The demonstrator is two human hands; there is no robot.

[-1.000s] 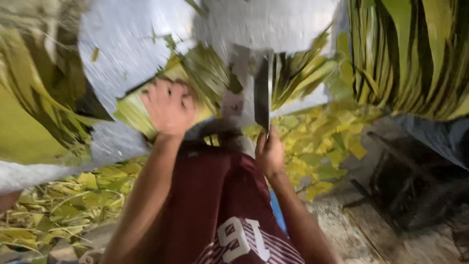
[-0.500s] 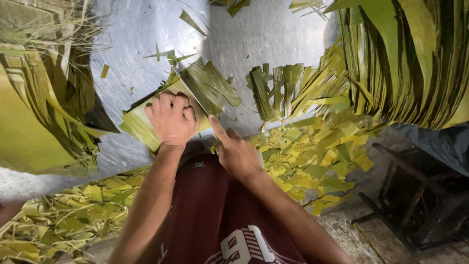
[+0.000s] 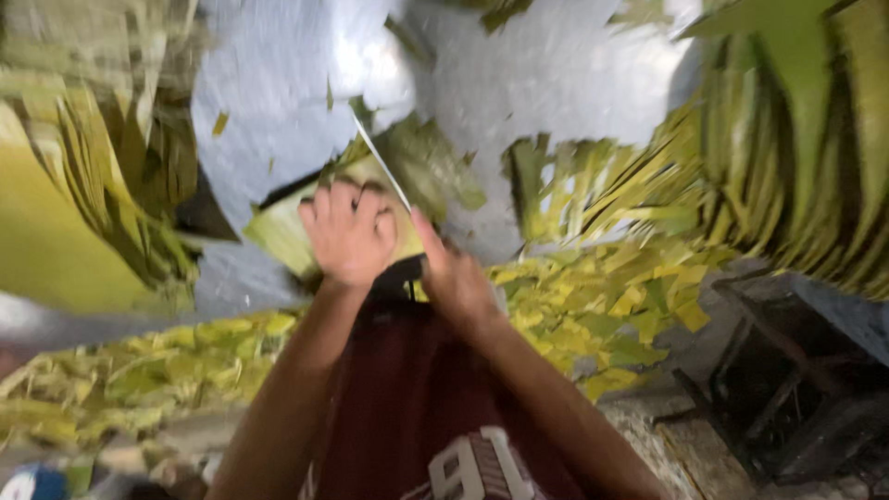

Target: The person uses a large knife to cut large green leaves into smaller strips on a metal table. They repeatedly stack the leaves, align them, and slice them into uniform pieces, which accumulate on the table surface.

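My left hand [image 3: 347, 236] presses down on a stack of pale green leaf strips [image 3: 278, 230] lying on a white sheet [image 3: 278, 83]. My right hand [image 3: 456, 278] is beside it, gripping a knife whose thin blade [image 3: 381, 159] shows edge-on, slanting up and away along the stack's right side. The picture is blurred, so the knife's handle cannot be made out. My knee in maroon cloth [image 3: 407, 398] lies below both hands.
Short cut yellow-green leaf pieces [image 3: 602, 296] are heaped to the right and along the ground at the left [image 3: 139, 380]. Long palm leaves hang at the right [image 3: 806, 139] and left [image 3: 83, 185]. A dark metal frame [image 3: 787, 398] stands at lower right.
A second ago my right hand held the knife upright, off to the right. It has come down to the stack beside my left hand, and the blade now lies along the leaves.
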